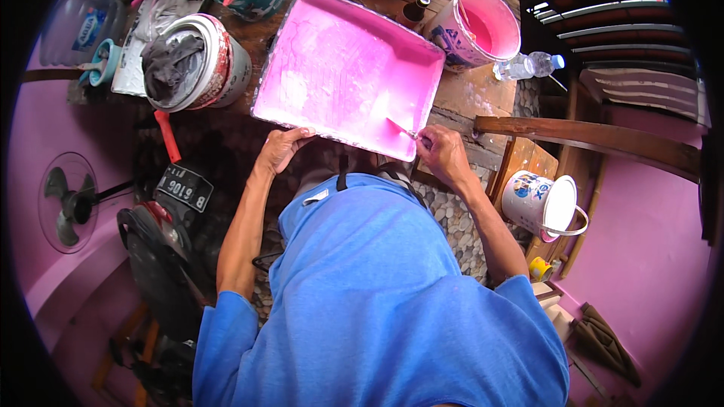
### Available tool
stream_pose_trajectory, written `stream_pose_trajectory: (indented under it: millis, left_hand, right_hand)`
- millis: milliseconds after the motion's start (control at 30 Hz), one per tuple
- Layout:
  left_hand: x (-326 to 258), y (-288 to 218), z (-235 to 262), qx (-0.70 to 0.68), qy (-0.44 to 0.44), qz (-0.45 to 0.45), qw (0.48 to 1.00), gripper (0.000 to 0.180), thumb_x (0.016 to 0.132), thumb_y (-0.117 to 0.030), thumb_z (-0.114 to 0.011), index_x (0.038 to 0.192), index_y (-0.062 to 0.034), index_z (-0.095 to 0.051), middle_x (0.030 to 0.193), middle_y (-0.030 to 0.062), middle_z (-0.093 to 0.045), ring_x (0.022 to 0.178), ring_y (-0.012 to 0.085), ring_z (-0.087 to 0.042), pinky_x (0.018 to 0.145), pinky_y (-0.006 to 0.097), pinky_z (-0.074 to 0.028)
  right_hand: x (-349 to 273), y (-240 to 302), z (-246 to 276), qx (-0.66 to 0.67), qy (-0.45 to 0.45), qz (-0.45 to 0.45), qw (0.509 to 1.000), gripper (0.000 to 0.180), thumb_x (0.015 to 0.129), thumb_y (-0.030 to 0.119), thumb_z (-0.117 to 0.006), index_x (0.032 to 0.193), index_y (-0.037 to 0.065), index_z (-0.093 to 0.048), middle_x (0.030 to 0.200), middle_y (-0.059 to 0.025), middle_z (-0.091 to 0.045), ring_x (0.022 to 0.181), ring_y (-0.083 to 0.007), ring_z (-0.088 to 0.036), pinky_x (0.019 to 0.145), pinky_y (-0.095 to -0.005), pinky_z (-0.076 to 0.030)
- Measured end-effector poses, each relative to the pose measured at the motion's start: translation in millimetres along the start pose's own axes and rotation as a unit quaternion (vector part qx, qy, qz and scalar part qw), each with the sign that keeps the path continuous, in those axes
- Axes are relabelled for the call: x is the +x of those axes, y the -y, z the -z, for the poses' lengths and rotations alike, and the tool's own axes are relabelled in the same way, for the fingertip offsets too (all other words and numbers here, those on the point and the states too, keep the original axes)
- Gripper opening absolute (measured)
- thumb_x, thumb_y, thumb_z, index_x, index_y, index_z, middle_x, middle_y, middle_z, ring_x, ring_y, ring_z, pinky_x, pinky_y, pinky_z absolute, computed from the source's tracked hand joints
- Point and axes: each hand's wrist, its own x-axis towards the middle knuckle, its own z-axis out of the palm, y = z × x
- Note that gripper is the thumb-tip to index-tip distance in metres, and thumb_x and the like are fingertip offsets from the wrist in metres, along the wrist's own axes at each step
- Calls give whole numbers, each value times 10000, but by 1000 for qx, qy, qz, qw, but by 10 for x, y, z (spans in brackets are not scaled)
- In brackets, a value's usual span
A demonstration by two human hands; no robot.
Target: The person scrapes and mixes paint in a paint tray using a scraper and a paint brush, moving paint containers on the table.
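Tray: a shallow rectangular tray (343, 68), coated all over in pink paint, is being kept on the wooden table (483, 94) straight ahead of the person, tilted slightly in the view, its near edge just above both hands.
Left hand: the left hand (283, 147) is being curled over the tray's near rim toward its left corner, fingers bent against the edge and thumb below it.
Right hand: the right hand (441, 152) is being held at the tray's near right corner, its fingers pressed together in a pinch on a thin stick (401, 130).
Stick: its pink-smeared tip is being laid on the wet paint just inside the near rim.
Paint bucket: a white bucket (483, 26) part-filled with pink paint is being kept just beyond the tray's far right corner, a dark rod leaning in it.
Rag tin: a round tin (197, 60) stuffed with a grey rag is being kept just left of the tray.
Bottle: a clear plastic bottle (528, 65) is lying on its side right of the bucket.
Enamel pot: a white pot (543, 203) with a wire handle is lying tipped on its side, low at the right, well apart from the tray.
Fan: a fan (68, 202) is being seen at the far left, against the pink wall.
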Motion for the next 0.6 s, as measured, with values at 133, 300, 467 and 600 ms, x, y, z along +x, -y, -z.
stream_pose_trajectory:
  millis: [133,300,467,600]
  left_hand:
    - [-17,-6,-10,0,4,0,1000,94,825,-35,-642,868,42,-676,938,129,-677,951,224,-637,941,367,-482]
    - [-24,-7,-13,2,2,1,1000,97,829,-30,-636,878,45,-674,939,127,-675,946,219,-637,938,364,-483]
    - [-26,-14,-3,7,-5,3,1000,102,826,-26,-641,874,58,-675,940,141,-677,941,223,-642,935,363,-491]
    - [-1,12,23,1,-4,1,1000,118,829,-30,-642,879,72,-672,945,153,-679,944,234,-646,936,364,-499]
  right_hand:
    - [-84,101,51,8,11,6,1000,115,754,78,-621,766,-36,-615,671,-190,-570,626,-358,-589,593,-438,-468]
    - [-140,162,63,43,27,-18,999,132,750,85,-615,765,-46,-613,700,-204,-596,651,-355,-609,600,-424,-477]
    - [-77,49,140,32,24,-20,999,141,753,85,-612,770,-55,-617,732,-215,-618,649,-358,-617,607,-411,-489]
    - [-72,-37,102,35,57,-50,997,152,759,93,-617,791,-55,-632,740,-209,-628,665,-356,-623,625,-408,-498]
